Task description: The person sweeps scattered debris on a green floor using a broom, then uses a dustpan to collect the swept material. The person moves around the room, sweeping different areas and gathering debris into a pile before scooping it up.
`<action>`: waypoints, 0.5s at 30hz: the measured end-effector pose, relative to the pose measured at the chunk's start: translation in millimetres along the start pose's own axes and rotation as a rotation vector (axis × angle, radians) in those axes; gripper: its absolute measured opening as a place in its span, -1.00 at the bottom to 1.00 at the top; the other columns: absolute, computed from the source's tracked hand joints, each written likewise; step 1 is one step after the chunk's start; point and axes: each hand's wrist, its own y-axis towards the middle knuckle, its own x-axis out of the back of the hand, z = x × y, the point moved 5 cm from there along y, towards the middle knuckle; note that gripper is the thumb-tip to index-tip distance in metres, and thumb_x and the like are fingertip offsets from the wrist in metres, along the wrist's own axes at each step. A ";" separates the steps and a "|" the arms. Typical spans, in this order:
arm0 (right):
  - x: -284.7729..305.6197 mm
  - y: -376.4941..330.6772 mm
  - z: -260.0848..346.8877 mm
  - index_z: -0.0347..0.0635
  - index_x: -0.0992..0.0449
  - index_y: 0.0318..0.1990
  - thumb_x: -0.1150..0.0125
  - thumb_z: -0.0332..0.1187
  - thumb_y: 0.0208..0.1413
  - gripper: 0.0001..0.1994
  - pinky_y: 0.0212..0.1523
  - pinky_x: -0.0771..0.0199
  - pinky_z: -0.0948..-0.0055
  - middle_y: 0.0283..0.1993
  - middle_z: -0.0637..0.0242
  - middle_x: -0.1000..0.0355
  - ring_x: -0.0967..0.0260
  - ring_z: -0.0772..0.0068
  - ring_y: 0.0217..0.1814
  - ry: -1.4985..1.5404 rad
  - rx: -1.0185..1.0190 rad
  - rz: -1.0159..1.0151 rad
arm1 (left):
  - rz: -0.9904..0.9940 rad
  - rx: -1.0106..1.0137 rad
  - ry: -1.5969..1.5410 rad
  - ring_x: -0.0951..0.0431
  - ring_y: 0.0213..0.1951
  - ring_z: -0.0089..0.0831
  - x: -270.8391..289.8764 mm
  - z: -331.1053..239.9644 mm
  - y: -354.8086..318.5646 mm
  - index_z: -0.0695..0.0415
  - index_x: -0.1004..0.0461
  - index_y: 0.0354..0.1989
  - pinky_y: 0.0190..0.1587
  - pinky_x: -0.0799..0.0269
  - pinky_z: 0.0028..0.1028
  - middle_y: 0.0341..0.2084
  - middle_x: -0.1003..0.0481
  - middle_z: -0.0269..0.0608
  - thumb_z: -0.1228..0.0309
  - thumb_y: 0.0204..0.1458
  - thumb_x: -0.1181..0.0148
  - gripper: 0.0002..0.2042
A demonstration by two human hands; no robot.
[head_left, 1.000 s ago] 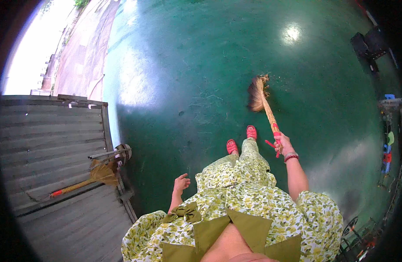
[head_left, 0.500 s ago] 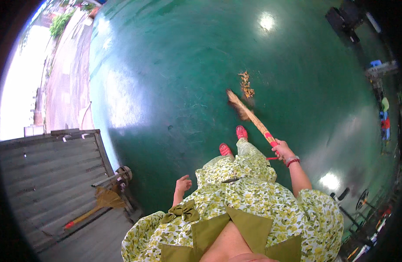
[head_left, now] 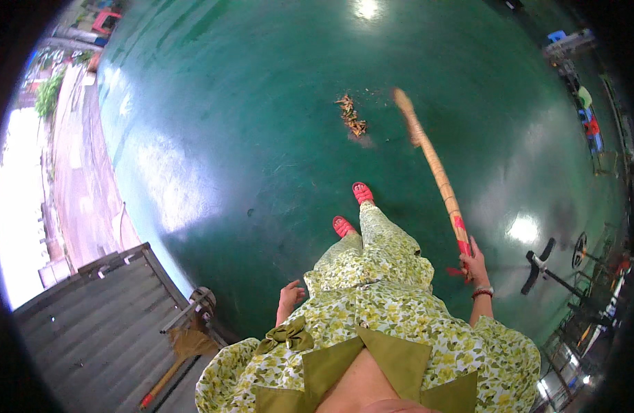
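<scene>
One broom [head_left: 430, 162] in right hand [head_left: 474, 265], one debris pile [head_left: 351, 115]

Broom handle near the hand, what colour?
Red band on the tan broom handle, seen in the head view.

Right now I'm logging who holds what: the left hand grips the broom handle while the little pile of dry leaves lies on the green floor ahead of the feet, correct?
Not quite. The right hand has the grip on the broom; the left hand hangs empty at the side. The head view shows it. The pile of dry leaves does lie on the green floor ahead of the feet.
</scene>
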 end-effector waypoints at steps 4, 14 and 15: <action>14.0 43.2 31.2 0.03 -0.07 0.13 -0.03 -0.54 -0.13 -0.41 -0.82 -0.14 0.58 -0.63 0.46 -0.16 -0.05 0.64 -0.77 0.039 0.007 -0.204 | 0.047 -0.043 -0.206 -0.47 -0.53 -0.54 11.4 28.4 43.0 0.16 -0.32 0.00 -0.54 -0.34 -0.59 -0.48 -0.47 -0.29 0.56 -0.10 0.11 -0.60; -2.0 303.8 189.3 -0.05 -0.19 -0.39 -0.03 -0.49 -0.23 -0.79 -0.89 -0.10 0.51 -0.79 0.43 -0.08 -0.03 0.52 -0.86 0.279 -0.007 -0.191 | -0.106 0.046 -0.189 -0.43 -0.58 -0.53 41.3 -31.0 -47.6 0.28 -0.26 0.03 -0.53 -0.36 -0.56 -0.55 -0.48 -0.21 0.59 -0.09 0.07 -0.59; -13.4 313.9 193.6 -0.06 -0.20 -0.37 -0.02 -0.50 -0.23 -0.78 -0.89 -0.10 0.51 -0.78 0.43 -0.09 -0.03 0.53 -0.86 0.282 0.033 -0.212 | -0.096 0.069 -0.244 -0.45 -0.57 -0.53 43.3 -27.2 -48.5 0.25 -0.25 0.05 -0.53 -0.37 -0.56 -0.51 -0.48 -0.20 0.59 -0.07 0.11 -0.59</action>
